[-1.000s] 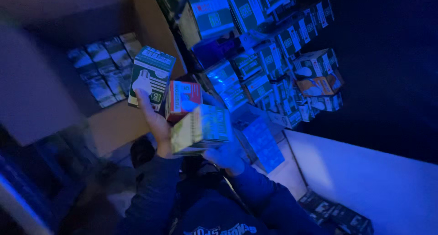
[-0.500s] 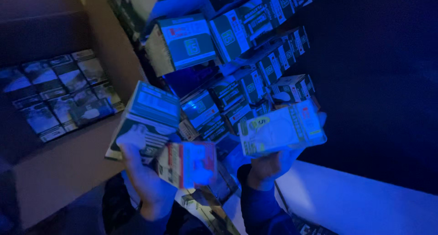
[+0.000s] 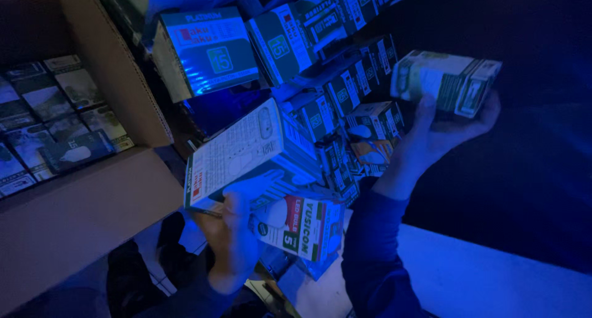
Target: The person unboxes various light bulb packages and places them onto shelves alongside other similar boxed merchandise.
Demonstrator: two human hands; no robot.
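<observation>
- Cardboard, pale under blue light: my right hand grips a small white-and-green box from below, thumb on its near side and fingers curled round the far end, raised in front of the stacked boxes.
- My left hand clamps two boxes together: a larger white box tilted on top, and a smaller white box with a red edge just under it, fingers wrapped tight around both.
- Between my hands the shelf stack of green-and-white boxes rises, one large box at its top left.
- Left of that stands an open brown carton, more small boxes packed in rows inside.
</observation>
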